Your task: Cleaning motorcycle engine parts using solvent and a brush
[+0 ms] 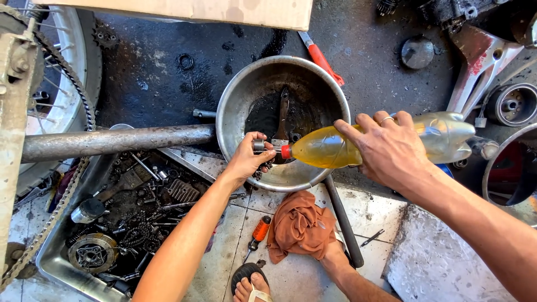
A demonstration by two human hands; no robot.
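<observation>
Setting: oil-blackened workshop floor far, pale tiles near; a spoked wheel with chain (67,89) at far left.
Basin: round metal bowl (254,98) at centre, dark residue in its bottom, a paintbrush (282,114) lying inside.
Bottle: clear plastic bottle (330,148) of yellow liquid, held roughly level over the bowl's near rim, red neck pointing left.
Small part: short metal cylinder (258,146) just beside the bottle's mouth, over the bowl.
Left hand (246,159): fingers curled and pinching the cylinder; thumb underneath, fingertips on top.
Right hand (386,148): fingers spread wide across the top of the bottle, pressing down on it; a ring on one finger.
Other hand: a third hand (334,258), near centre, rests by an orange rag (299,223) and a dark bar (342,221).
Surroundings: metal tray of greasy parts (128,212) at near left; a grey pipe (112,140) lying across it; an orange-handled screwdriver (258,232) on the tile.
Handling advice: likely best to keep the mouth close above the part, tilt gently, and keep both over the bowl so runoff falls inside.
Risk: a hard squeeze could splash liquid past the rim.
</observation>
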